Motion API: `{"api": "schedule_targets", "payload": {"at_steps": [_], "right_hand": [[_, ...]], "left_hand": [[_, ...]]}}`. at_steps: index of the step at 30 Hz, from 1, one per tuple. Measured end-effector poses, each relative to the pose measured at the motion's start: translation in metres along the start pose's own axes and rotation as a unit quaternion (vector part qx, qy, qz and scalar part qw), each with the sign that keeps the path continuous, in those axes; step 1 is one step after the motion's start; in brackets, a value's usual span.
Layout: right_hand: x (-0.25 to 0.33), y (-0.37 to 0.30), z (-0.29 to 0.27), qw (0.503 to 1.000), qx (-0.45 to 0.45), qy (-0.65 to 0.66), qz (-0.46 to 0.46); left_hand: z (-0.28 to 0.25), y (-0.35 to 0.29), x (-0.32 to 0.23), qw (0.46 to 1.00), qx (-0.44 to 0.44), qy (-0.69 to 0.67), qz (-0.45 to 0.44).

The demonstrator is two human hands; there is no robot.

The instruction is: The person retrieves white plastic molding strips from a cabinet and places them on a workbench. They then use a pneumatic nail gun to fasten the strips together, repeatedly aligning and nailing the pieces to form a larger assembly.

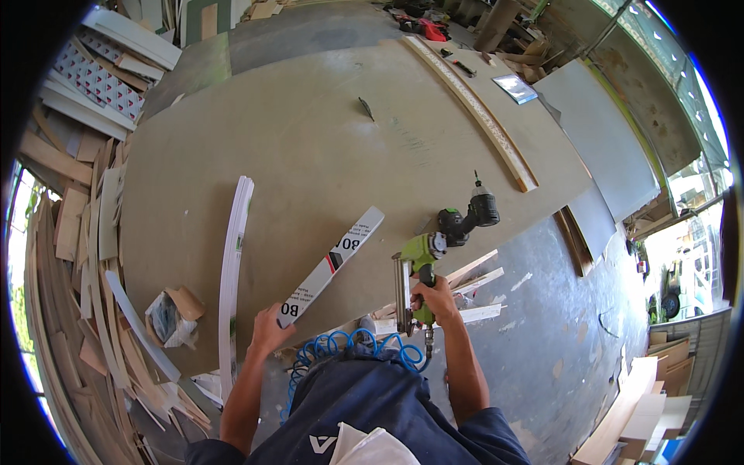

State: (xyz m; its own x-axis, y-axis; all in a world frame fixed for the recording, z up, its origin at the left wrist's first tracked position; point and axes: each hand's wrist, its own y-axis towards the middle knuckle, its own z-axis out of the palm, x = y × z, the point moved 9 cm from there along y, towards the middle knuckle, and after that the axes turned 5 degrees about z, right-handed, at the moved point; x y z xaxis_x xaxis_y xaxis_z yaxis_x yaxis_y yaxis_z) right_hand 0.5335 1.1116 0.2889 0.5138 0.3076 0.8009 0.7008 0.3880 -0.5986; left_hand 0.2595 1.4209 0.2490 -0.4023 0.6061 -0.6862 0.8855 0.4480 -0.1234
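Note:
My left hand (270, 332) is closed on the near end of a narrow white printed strip (329, 267). The strip slants up and to the right over the large tan board (302, 139). In my right hand (438, 301) is a green air nail gun (421, 256), gripped by its handle at the board's near right edge. A blue coiled air hose (349, 339) runs in front of my body, by the nail gun's lower end. Just beyond the nail gun lies a black cordless drill (480, 208) with its bit pointing away. Left of the printed strip rests a long white strip bundle (235, 271).
A long wooden channel (473, 108) crosses the board's far right, near a shiny flat sheet (514, 88). A small dark tool (366, 108) lies mid-board. An opened packet (172, 318) sits near left. Offcuts (74, 221) pile up along the left; white strips (480, 313) lie right.

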Motion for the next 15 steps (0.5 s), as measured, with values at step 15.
{"api": "schedule_targets", "payload": {"at_steps": [15], "right_hand": [[0.038,0.016,0.050,0.995,0.072,-0.069,0.018]], "left_hand": [[0.045,0.065,-0.021,0.999,0.016,-0.010,0.048]]}}
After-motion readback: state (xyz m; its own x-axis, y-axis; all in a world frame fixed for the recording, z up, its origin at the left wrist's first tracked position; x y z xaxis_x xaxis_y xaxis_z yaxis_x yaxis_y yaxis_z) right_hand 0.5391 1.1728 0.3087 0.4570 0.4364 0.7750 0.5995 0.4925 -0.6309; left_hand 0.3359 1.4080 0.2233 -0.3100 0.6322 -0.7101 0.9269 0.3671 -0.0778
